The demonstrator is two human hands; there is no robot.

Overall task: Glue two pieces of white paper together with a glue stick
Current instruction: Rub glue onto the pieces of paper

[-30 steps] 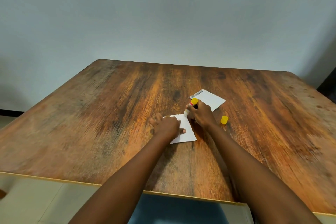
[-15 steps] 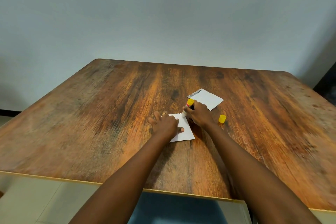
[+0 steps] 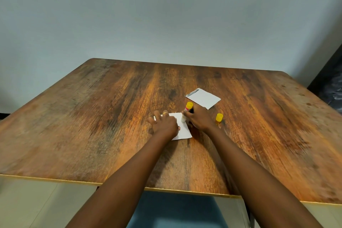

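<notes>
A small white paper [image 3: 184, 129] lies flat on the wooden table [image 3: 92, 126]. My left hand [image 3: 164, 125] presses on it with spread fingers and covers most of it. My right hand [image 3: 199, 119] grips an uncapped glue stick [image 3: 187, 111], yellow end up, with its white tip down on the paper's upper right part. A second white paper [image 3: 203, 98] lies just behind my right hand. The yellow cap [image 3: 219, 117] stands on the table to the right of that hand.
The table's near edge [image 3: 166, 189] runs across the lower view, and a blue surface [image 3: 175, 211] shows below it. A pale wall stands behind the table. A dark object [image 3: 331, 85] is at the far right.
The glue stick's tip has slid a little down the paper between the earlier frames and now. My left hand stays pressed on the paper.
</notes>
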